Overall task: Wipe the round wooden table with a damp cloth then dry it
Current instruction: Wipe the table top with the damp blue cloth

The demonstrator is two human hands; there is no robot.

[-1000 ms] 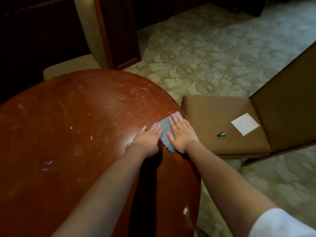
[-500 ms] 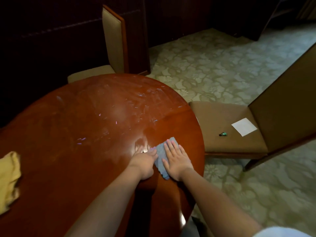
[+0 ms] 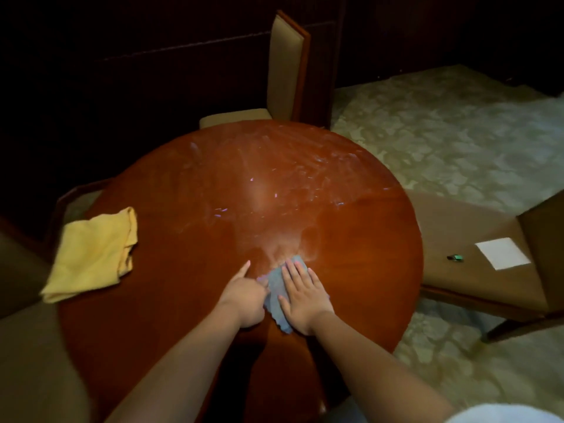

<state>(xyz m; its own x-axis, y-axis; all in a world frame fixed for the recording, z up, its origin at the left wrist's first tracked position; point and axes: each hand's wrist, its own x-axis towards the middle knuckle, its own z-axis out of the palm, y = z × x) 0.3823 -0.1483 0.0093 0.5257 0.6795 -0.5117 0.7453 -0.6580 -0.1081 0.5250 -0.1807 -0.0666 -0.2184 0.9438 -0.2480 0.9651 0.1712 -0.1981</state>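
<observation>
Dim carpeted floor [image 3: 442, 141] with a pale floral pattern filled the right of the frame, and a dark wall closed off the top. At centre stood the round wooden table [image 3: 213, 209], its far half streaked with whitish smears and its near right part glossy. A blue cloth [image 3: 276, 296] lay on the table at lower centre. On it the right hand [image 3: 302, 296] pressed flat, fingers straight and together. The left hand [image 3: 244, 296] touched the cloth's left edge, forefinger stretched out on the wood and the other fingers curled under. A yellow cloth [image 3: 91, 254] lay folded at the table's left edge. On the chair [image 3: 476, 264] at right were a white paper [image 3: 502, 253] and a small dark object [image 3: 454, 257].
</observation>
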